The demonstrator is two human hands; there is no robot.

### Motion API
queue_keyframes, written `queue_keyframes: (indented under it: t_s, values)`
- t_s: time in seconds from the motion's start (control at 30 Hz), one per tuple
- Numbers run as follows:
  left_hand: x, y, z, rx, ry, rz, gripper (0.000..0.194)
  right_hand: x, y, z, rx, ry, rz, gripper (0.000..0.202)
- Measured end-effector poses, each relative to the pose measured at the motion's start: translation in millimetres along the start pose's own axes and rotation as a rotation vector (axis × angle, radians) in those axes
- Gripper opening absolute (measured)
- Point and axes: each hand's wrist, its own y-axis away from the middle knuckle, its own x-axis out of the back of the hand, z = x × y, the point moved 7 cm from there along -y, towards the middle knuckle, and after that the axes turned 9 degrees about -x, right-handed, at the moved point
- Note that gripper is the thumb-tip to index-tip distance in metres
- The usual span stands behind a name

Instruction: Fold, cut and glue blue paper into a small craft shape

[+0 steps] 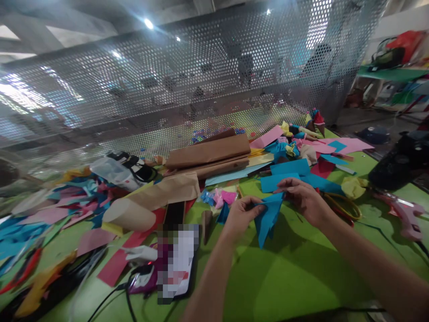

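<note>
A folded piece of blue paper [268,220] hangs between my two hands, its pointed end down over the green table. My left hand [241,217] is closed, pinching the upper left edge between thumb and fingers. At the upper right corner, my right hand [305,200] has its fingertips closed on the same paper. Just behind it lie flat sheets of blue paper [290,167]. Left of my left hand are a small dark blue folded piece [222,214], a brown paper cone [206,226] and crumpled pink paper [224,198].
On the green table [284,281], a phone [184,259] and a purple device with cables [145,278] sit at the left. Brown paper rolls [208,154] lie at the back. To the right are scissors [345,205], a pink glue gun [404,214] and a black bottle [398,161].
</note>
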Motion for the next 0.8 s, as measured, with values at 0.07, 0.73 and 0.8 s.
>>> queue_keyframes:
  t_s: [0.07,0.73,0.8]
  values:
    - [-1.5,0,2,-0.024,-0.029,-0.019,0.036,-1,-1,3,-0.023,0.062,-0.006,0.028]
    - [-5.6,0,-6,-0.022,-0.059,-0.026,0.029,-7,-5,6,0.078,0.271,-0.01,0.029]
    - [-5.5,0,-7,-0.04,-0.07,-0.023,0.026,-8,-4,4,0.099,0.28,-0.012,0.026]
